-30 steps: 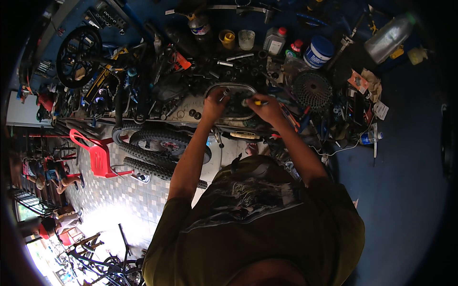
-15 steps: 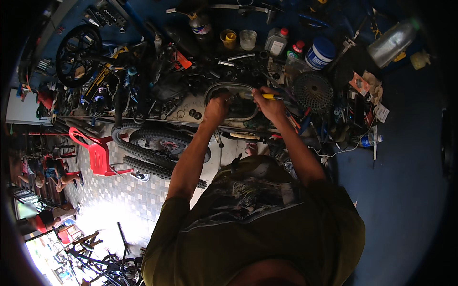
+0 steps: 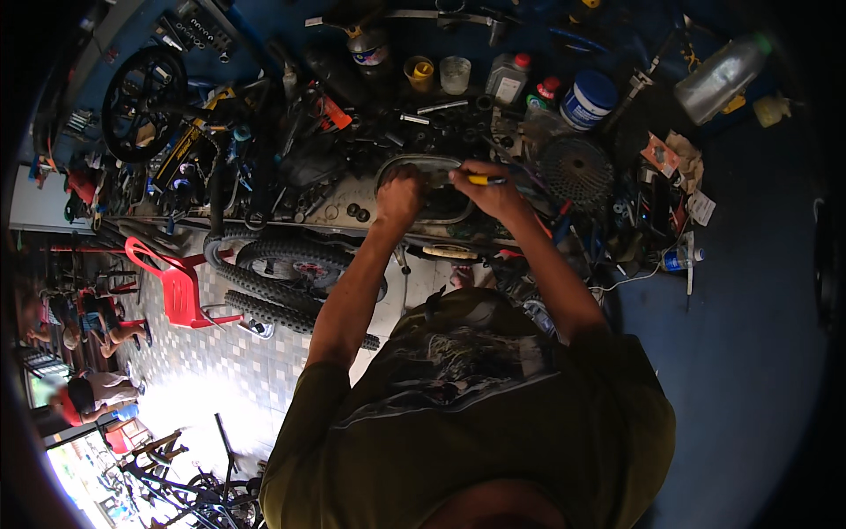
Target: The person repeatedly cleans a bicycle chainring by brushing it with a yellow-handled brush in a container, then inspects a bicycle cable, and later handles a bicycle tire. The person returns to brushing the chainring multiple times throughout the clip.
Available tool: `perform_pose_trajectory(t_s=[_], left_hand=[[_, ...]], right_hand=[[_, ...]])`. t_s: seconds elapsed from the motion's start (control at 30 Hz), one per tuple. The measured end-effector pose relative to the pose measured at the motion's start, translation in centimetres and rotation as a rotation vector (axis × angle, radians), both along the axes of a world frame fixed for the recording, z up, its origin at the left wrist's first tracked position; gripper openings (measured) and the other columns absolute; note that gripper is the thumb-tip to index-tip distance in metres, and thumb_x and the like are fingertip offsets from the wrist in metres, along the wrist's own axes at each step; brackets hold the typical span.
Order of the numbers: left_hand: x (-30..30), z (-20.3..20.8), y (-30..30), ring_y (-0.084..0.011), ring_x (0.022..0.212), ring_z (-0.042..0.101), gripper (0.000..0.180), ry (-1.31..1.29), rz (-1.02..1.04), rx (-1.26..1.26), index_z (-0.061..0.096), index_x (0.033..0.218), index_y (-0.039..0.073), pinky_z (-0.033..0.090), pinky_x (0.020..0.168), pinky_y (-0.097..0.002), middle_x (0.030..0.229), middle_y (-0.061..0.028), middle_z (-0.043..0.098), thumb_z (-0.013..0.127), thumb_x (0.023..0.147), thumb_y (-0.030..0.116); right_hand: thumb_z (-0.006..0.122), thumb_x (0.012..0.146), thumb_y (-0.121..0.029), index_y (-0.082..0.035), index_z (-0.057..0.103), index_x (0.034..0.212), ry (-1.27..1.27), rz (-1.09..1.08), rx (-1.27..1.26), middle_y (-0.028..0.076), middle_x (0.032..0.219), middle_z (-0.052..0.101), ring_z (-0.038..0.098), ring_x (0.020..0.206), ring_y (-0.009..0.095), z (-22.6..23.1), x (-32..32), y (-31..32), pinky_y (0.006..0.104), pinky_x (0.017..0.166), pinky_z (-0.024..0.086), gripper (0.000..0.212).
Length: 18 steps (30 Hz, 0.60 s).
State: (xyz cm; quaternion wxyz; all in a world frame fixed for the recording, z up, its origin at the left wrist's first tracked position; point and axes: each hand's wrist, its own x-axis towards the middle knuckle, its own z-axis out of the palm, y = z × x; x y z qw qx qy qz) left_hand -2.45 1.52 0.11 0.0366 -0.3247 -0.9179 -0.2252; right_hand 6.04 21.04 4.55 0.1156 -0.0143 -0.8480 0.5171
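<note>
Both of my hands are over an oval, pale-rimmed basin [image 3: 425, 160] with a dark inside, on the cluttered workbench. My right hand [image 3: 490, 190] is closed around a yellow-handled brush [image 3: 486, 180]; its dark handle end sticks out to the right and its working end points toward my left hand. My left hand [image 3: 401, 198] is closed at the basin's left side, and whatever its fingers hold is hidden in shadow. A couple of small black rings [image 3: 358, 212] lie on the bench left of that hand.
Right of the basin lies a bicycle cassette [image 3: 576, 167]. Behind stand a blue tub [image 3: 590, 99], a grey bottle [image 3: 508, 79] and a clear cup [image 3: 455, 76]. Tyres [image 3: 273, 304] and a red chair [image 3: 181, 286] are lower left. Several people are beyond.
My right hand has moved a little left with the brush, closer to my left hand. The left hand remains over the basin, slightly turned. A person in the background has shifted.
</note>
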Motion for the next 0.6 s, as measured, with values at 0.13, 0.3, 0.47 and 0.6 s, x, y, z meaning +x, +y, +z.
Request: perform_pose_trajectory(t_s=[0.13,0.3,0.47,0.6], left_hand=[[0.7,-0.6,-0.6,-0.0297,0.107,0.062,0.022,-0.001,-0.042,0.076,0.074,0.100,0.012,0.053,0.089,-0.0424,0.107,-0.0084,0.066,0.068,0.079,0.013],[0.3,-1.3,-1.4,-0.0297,0.119,0.057,0.032,0.214,-0.163,-0.004,0.070,0.111,0.012,0.045,0.105,-0.0435,0.119,-0.0079,0.065,0.062,0.080,0.010],[-0.3,-1.7,-2.7,-0.0280,0.132,0.050,0.044,0.371,-0.312,-0.181,0.062,0.127,0.010,0.033,0.116,-0.0457,0.135,-0.0083,0.060,0.058,0.083,0.008],[-0.7,-1.1,-2.7,-0.0271,0.135,0.047,0.045,0.327,-0.368,-0.289,0.061,0.129,0.008,0.033,0.117,-0.0424,0.141,-0.0084,0.055,0.057,0.084,0.006]], right_hand=[[0.068,0.093,-0.034,-0.004,0.064,0.085,-0.074,-0.054,0.054,0.006,0.070,0.063,0.060,0.065,0.013,0.6,-0.2,0.6,0.0302,0.059,0.046,0.031],[0.069,0.091,-0.041,-0.006,0.067,0.084,-0.216,-0.142,0.090,0.009,0.069,0.065,0.064,0.065,0.021,-2.2,-0.4,1.0,0.0355,0.060,0.047,0.035],[0.071,0.089,-0.039,-0.007,0.068,0.083,-0.025,-0.151,0.228,0.013,0.068,0.065,0.067,0.064,0.030,-4.2,0.1,0.9,0.0387,0.057,0.049,0.032],[0.069,0.091,-0.039,-0.007,0.068,0.090,-0.179,-0.117,-0.110,0.010,0.067,0.066,0.064,0.057,0.021,-3.7,-0.7,0.8,0.0332,0.051,0.048,0.032]])
